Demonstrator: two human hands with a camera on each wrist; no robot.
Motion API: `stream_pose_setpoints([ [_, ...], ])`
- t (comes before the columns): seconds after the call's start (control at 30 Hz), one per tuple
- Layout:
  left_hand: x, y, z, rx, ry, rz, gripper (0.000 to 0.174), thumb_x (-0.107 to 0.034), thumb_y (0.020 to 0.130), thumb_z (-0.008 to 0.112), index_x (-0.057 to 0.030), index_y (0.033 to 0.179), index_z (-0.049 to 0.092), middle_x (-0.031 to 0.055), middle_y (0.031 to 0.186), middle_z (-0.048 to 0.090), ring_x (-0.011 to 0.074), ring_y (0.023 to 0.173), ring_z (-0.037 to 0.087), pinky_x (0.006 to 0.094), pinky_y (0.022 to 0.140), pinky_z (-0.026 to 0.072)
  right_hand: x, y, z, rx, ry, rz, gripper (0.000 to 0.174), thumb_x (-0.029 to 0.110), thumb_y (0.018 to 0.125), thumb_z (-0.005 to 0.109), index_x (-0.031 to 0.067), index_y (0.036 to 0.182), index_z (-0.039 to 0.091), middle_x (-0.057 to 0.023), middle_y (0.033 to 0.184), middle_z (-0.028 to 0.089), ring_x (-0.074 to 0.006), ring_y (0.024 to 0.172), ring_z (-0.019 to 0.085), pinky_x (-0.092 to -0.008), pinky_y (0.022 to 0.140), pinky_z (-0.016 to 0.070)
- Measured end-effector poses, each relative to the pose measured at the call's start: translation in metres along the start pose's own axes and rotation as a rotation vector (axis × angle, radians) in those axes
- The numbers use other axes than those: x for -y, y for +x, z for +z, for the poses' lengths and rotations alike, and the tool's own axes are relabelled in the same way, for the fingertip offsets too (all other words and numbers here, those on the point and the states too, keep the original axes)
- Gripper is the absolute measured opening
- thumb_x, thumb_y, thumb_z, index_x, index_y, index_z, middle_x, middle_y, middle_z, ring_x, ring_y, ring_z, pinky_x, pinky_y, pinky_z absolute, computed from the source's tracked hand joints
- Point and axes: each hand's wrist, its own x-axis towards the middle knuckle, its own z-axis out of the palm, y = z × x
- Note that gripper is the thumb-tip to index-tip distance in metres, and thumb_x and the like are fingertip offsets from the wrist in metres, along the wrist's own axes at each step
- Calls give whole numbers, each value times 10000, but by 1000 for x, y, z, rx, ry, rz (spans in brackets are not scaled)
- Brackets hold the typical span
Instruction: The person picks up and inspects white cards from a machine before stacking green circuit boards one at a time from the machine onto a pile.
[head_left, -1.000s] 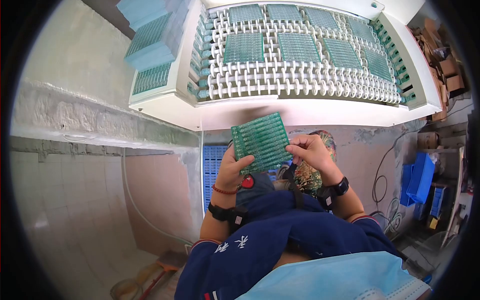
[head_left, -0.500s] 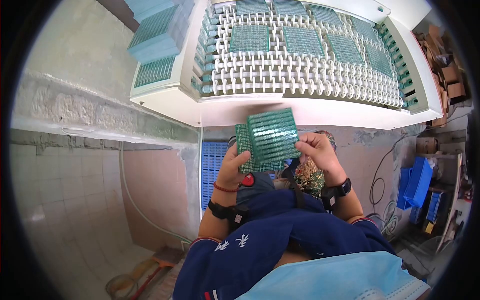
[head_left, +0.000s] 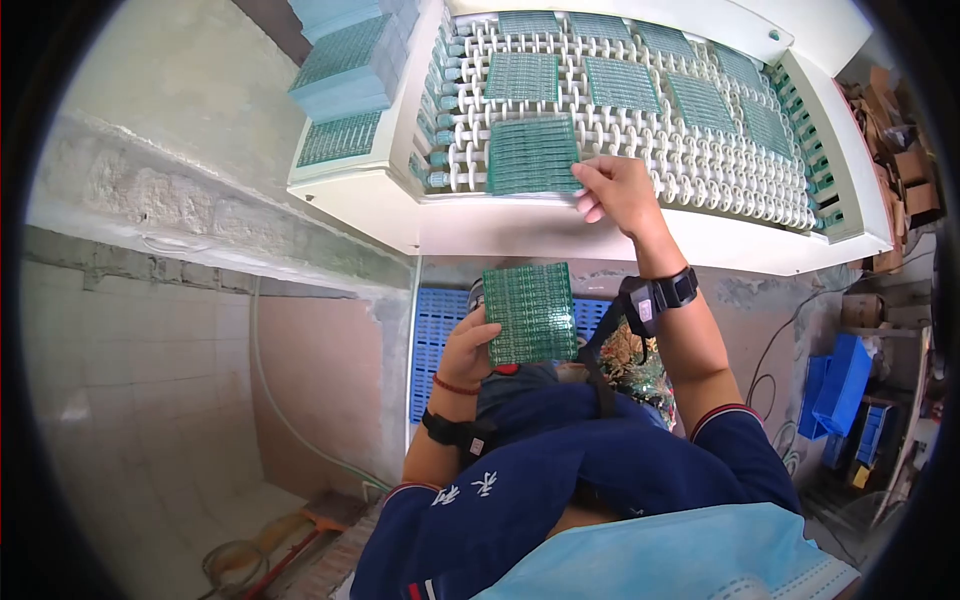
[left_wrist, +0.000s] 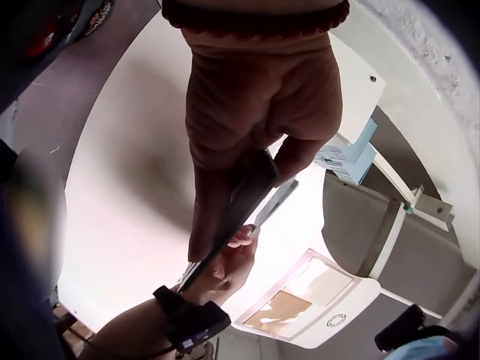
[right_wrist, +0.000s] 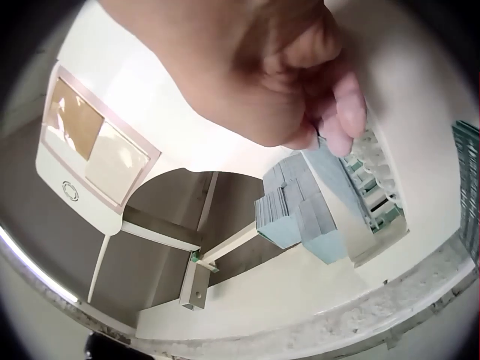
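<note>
My right hand (head_left: 622,190) pinches the right edge of a green circuit board panel (head_left: 532,155) between thumb and fingers. That panel lies flat over the front rollers of a white roller conveyor (head_left: 690,165). Lower and nearer the body, my left hand (head_left: 468,345) grips other green circuit boards (head_left: 530,315) by their left side, thumb on top. Edge-on in the left wrist view, these boards (left_wrist: 247,199) appear as a dark slab between thumb and fingers. In the right wrist view, curled fingers (right_wrist: 349,112) meet the panel's edge, which is seen almost side-on.
Several panels (head_left: 522,77) lie in rows farther back on the rollers. Stacked boards (head_left: 345,70) and another pile (head_left: 340,138) stand on the machine's left ledge. The white front wall (head_left: 480,225) separates the hands. Blue bins (head_left: 845,385) and cardboard (head_left: 905,150) are at the right.
The right hand has drawn the top panel off the boards in the left hand and carried it forward onto the front rollers. The left hand keeps the others near the body.
</note>
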Motion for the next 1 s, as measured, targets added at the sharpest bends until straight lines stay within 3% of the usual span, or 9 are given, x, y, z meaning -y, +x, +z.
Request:
stream_pose_setpoints([
  [0.03, 0, -1, 1, -54, -11, 24, 467, -31, 821, 462, 101, 1252, 338, 242, 1206, 478, 326, 1083, 526, 435, 899, 461, -1, 0, -3, -17, -18, -17, 254, 173, 853, 585, -75, 892, 625, -88, 663, 609, -115, 491, 579, -213, 416, 480],
  [0.33, 2, 5, 1, -51, 10, -3, 430, -13, 835, 443, 90, 1243, 358, 238, 1175, 498, 314, 1045, 552, 421, 866, 485, -22, -15, -78, -208, 185, 1, 188, 157, 843, 606, -30, 839, 621, -54, 599, 584, -86, 435, 523, -193, 398, 442],
  [0.53, 10, 17, 5, 25, 10, -42, 387, -4, 845, 443, 91, 1217, 403, 208, 1172, 516, 278, 1046, 554, 383, 867, 483, -12, -9, -39, -123, 374, -47, 210, 167, 846, 607, -42, 870, 612, -65, 619, 594, -98, 466, 546, -200, 419, 463],
  [0.63, 10, 14, 7, 1, 16, -45, 386, -9, 842, 451, 90, 1213, 405, 205, 1169, 519, 274, 1037, 559, 380, 862, 486, -2, 6, -5, -91, 300, -21, 232, 146, 847, 591, -77, 909, 607, -92, 640, 609, -122, 486, 572, -228, 432, 492],
  [0.77, 8, 7, 3, -89, 38, -4, 443, -16, 828, 446, 93, 1246, 348, 242, 1173, 498, 323, 1033, 558, 432, 855, 489, -1, 17, 5, -50, 25, -24, 213, 128, 834, 591, -83, 855, 618, -106, 632, 614, -124, 475, 581, -234, 416, 490],
  [1.0, 3, 4, 5, -5, -39, -27, 449, -32, 823, 449, 96, 1244, 359, 228, 1190, 494, 310, 1068, 537, 414, 886, 470, -1, 3, -60, -215, 42, -86, 238, 160, 834, 596, -67, 893, 638, -57, 614, 594, -80, 467, 542, -202, 411, 451],
])
